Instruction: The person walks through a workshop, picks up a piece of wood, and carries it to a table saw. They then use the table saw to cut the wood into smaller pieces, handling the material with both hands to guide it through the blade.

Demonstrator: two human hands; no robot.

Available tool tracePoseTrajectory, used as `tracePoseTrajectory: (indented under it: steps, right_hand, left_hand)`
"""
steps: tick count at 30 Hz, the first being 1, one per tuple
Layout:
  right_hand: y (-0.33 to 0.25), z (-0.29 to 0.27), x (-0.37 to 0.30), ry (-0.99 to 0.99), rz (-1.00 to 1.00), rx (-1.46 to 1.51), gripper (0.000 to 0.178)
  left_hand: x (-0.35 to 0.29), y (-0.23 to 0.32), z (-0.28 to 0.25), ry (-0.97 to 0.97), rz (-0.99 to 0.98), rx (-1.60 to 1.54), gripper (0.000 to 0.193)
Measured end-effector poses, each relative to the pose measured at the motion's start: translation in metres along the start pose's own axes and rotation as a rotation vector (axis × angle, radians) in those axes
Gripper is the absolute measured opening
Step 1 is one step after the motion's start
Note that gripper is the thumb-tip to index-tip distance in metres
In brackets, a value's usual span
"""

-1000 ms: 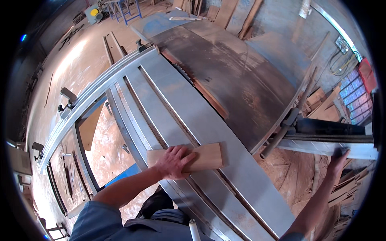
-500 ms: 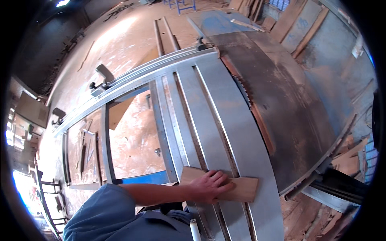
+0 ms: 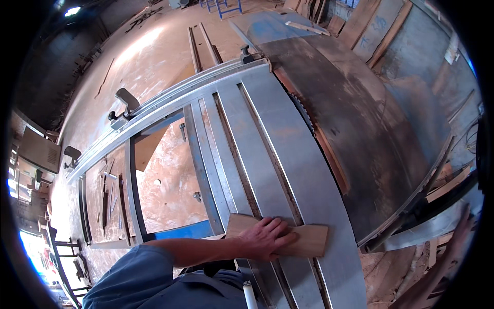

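Observation:
My left hand (image 3: 265, 238) presses down on a short, flat wooden board (image 3: 311, 240), its fingers bent over the far edge. This board lies crosswise on the grooved grey metal table (image 3: 319, 175) of a saw. To the right of the table a toothed saw blade (image 3: 303, 110) stands in a slot with a reddish-brown strip (image 3: 332, 159) along it. At the lower right, a smeared brownish shape (image 3: 453, 252) could be my right arm; its fingers cannot be made out.
A metal fence rail (image 3: 170, 103) with clamp-like stops (image 3: 125, 103) crosses the far side. An open frame (image 3: 135, 190) extends left over the dusty floor. Beyond the blade lies a dark, worn tabletop (image 3: 355, 103). Boards (image 3: 365, 23) lean on the wall at the far right.
The view has shifted slightly, and my left hand stays on the board. At the lower right, a blurred brownish shape has come in over the scrap wood.

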State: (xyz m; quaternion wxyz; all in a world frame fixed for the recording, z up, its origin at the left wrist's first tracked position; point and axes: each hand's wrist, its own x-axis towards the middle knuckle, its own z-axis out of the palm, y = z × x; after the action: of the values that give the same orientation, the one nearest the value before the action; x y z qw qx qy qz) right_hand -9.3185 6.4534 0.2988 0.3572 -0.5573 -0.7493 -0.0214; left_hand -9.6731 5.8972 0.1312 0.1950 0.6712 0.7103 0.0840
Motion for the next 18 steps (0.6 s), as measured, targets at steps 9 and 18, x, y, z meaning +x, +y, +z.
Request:
tracePoseTrajectory:
  steps: [9,18]
  right_hand:
    - [-0.141,0.050,-0.002,-0.074,-0.201,-0.086,0.058]
    - [-0.230,0.133,-0.010,-0.374,-0.319,-0.112,0.041]
  left_hand:
    - [-0.005,-0.003,0.002,0.114,0.024,-0.006,0.080]
    - [-0.005,-0.008,0.001,0.039,0.030,-0.031,0.080]
